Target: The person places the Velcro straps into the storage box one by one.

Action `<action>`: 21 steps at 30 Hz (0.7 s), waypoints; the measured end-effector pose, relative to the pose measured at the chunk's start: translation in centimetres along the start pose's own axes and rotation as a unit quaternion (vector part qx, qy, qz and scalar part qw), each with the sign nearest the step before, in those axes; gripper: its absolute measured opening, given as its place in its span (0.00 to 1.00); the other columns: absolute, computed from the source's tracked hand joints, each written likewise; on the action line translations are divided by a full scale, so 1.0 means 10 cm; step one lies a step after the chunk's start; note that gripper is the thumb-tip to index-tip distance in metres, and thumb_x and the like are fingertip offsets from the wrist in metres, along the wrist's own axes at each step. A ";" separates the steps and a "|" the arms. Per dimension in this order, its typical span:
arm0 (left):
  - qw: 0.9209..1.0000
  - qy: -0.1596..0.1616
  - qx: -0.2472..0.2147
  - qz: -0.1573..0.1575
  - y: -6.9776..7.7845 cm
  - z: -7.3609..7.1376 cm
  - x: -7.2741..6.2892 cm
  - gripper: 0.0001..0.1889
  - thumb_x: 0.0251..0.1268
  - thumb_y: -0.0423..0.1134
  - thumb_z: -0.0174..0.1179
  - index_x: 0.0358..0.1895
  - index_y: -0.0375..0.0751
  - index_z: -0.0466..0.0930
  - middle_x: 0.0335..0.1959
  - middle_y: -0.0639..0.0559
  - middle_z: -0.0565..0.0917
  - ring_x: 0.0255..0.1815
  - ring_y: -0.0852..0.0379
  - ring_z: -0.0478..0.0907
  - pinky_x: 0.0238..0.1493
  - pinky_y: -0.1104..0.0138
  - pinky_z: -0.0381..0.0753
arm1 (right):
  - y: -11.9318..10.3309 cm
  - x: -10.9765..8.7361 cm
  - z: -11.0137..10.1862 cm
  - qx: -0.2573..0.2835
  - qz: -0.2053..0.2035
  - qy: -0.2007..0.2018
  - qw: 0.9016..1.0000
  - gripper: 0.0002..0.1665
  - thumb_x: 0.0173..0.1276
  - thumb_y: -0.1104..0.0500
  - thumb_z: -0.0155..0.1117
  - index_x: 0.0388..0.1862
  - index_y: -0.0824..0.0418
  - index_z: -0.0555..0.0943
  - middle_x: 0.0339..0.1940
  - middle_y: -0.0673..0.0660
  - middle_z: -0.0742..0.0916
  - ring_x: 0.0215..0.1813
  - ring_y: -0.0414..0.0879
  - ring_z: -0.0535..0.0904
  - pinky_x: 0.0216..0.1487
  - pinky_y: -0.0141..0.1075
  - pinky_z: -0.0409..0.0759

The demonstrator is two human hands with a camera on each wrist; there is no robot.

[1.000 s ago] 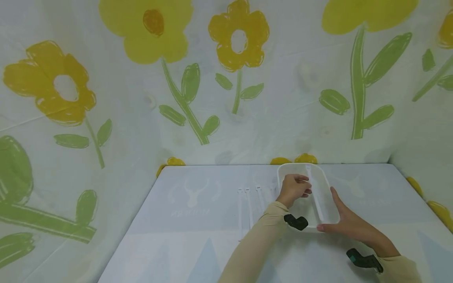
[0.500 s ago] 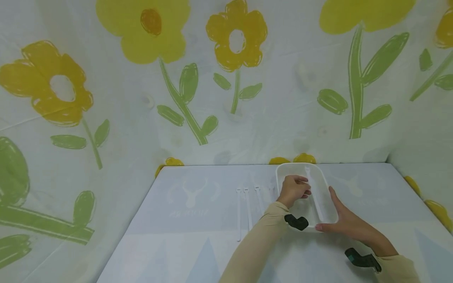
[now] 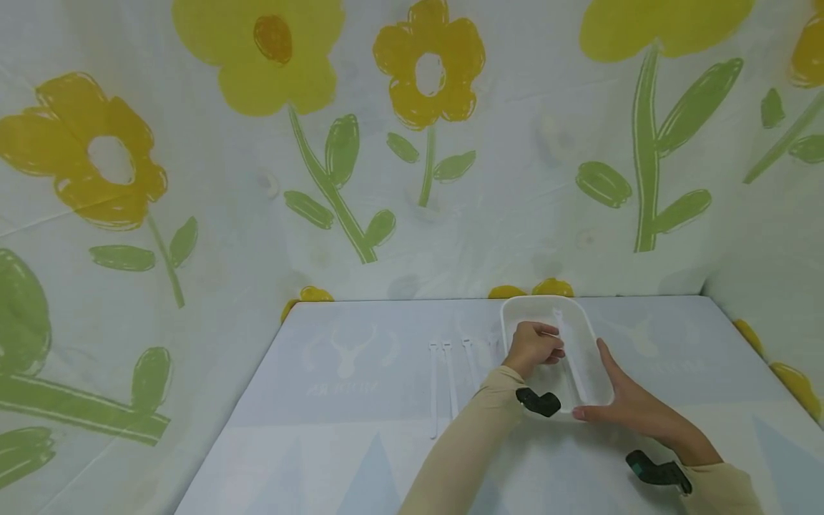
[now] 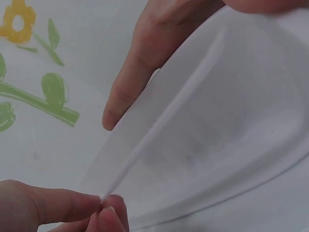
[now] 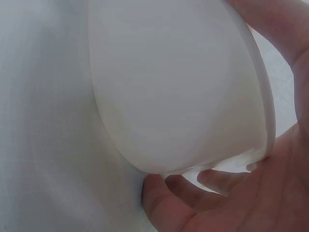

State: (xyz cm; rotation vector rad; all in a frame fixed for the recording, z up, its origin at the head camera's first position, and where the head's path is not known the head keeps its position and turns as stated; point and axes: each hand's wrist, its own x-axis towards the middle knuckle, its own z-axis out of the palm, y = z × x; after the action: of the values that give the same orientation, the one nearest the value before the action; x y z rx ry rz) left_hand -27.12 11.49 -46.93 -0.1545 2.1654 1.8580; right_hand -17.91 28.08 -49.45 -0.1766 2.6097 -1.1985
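A white rectangular tray (image 3: 529,307) with rounded corners is held tilted over the far right part of the table. My right hand (image 3: 637,404) grips its near right corner, thumb at the near edge and fingers along the right side. In the right wrist view, the fingers (image 5: 169,198) curl against the tray's outer wall. My left hand (image 3: 534,347) reaches over the tray from the left. Its thumb and fingertips pinch one end of a slim white stick (image 4: 166,113), which runs lengthwise inside the tray.
Several slim white sticks (image 3: 433,393) with small broader heads lie side by side on the table (image 3: 309,458), left of the tray. My left forearm partly covers them. A flower-printed cloth (image 3: 515,179) hangs right behind the table's far edge and along its sides.
The head view has shifted slightly. My left fingers have slid a little toward me along the stick; the right hand still grips the tray in the same place.
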 end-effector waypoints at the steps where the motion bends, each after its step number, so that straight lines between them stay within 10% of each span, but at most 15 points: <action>1: 1.000 -0.001 0.005 -0.003 0.00 0.00 0.00 0.04 0.64 0.27 0.68 0.40 0.36 0.88 0.25 0.49 0.87 0.25 0.58 0.82 0.36 0.62 0.92 | 0.00 0.00 0.00 0.000 0.001 -0.001 1.000 0.83 0.60 0.43 0.77 0.82 0.57 0.18 0.82 0.81 0.43 0.73 0.78 0.58 0.64 0.75 0.72; 21: 0.999 -0.009 0.041 -0.017 -0.01 0.00 0.02 0.06 0.62 0.29 0.70 0.42 0.36 0.89 0.25 0.46 0.89 0.25 0.56 0.85 0.38 0.61 0.92 | -0.05 -0.02 0.00 0.002 0.004 0.000 1.000 0.83 0.59 0.43 0.78 0.82 0.58 0.18 0.82 0.82 0.43 0.73 0.77 0.58 0.65 0.75 0.72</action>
State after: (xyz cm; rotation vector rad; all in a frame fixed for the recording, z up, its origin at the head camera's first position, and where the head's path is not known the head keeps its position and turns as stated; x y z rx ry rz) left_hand -27.31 11.49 -47.03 -0.1557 2.2085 1.7418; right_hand -17.70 27.83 -49.04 -0.1653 2.6059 -1.2019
